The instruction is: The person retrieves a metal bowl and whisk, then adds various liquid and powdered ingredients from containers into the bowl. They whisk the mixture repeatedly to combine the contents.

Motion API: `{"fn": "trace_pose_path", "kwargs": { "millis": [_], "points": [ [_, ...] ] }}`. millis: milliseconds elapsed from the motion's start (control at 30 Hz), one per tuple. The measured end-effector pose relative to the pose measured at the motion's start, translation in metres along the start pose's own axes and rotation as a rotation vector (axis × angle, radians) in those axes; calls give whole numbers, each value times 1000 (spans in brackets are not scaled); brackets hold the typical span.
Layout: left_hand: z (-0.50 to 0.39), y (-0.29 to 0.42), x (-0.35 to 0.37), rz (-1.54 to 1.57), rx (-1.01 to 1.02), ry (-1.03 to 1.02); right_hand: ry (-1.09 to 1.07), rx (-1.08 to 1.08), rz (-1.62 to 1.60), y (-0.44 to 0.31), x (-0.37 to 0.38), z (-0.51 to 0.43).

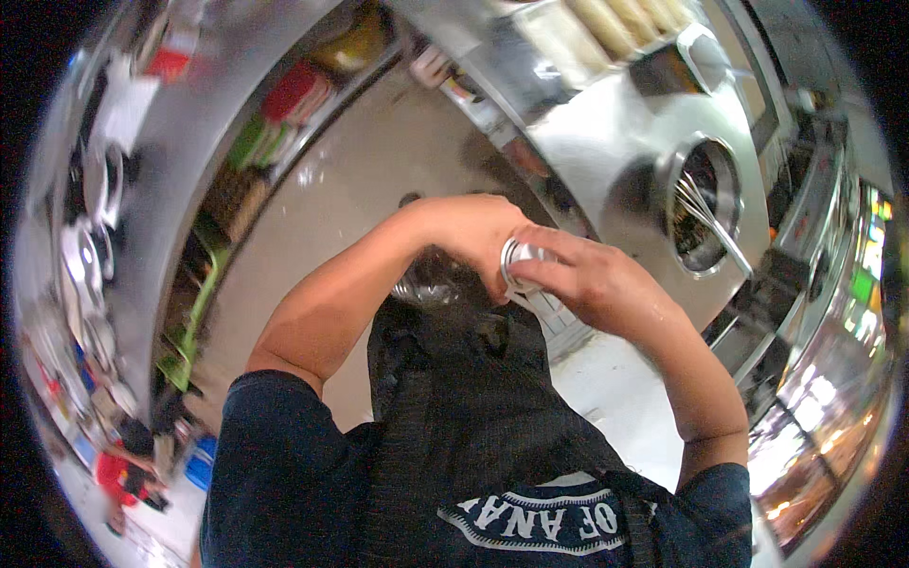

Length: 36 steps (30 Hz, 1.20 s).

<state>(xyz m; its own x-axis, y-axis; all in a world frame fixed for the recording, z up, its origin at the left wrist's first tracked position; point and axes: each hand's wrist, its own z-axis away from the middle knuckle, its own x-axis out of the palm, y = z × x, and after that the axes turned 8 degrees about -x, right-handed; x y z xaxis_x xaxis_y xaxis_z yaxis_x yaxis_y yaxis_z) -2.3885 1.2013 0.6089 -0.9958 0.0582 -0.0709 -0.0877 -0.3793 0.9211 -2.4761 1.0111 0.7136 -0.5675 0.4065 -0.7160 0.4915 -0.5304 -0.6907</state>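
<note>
My right hand (582, 273) grips a small white container (527, 261) with a round, silvery rim, fingers on its side. Just left of it is my left hand (483, 227), bent at the wrist and against the container's rimmed end; its fingers are largely hidden, so its hold cannot be told. Both hands are in front of my dark apron, above the floor. Right of them, a metal bowl (735, 206) with dark contents stands on the steel counter (575, 149). A wire whisk (710, 216) leans in the bowl, its handle over the rim.
A steel counter (170, 142) with shelving below runs along the left. A green frame (195, 319) juts out under it. Pale wrapped rolls (603, 28) lie in a tray at the top right. Another person (121, 472) in red is far off at the lower left.
</note>
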Motion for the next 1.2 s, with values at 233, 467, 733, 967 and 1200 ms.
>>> {"fn": "trace_pose_path", "kwargs": {
  "millis": [233,467,733,967,1200],
  "points": [
    [35,-139,26,-84,-113,658,-118,542,264,49,110,-117],
    [-55,-250,44,-71,-205,1291,-31,920,308,169,195,-144],
    [-209,-360,-42,-166,-109,957,418,997,475,406,263,8],
    [-306,-418,-103,-352,-139,845,445,992,421,497,276,60],
    [-295,-408,-68,387,-384,1094,362,977,293,430,289,33]
  ]
}}
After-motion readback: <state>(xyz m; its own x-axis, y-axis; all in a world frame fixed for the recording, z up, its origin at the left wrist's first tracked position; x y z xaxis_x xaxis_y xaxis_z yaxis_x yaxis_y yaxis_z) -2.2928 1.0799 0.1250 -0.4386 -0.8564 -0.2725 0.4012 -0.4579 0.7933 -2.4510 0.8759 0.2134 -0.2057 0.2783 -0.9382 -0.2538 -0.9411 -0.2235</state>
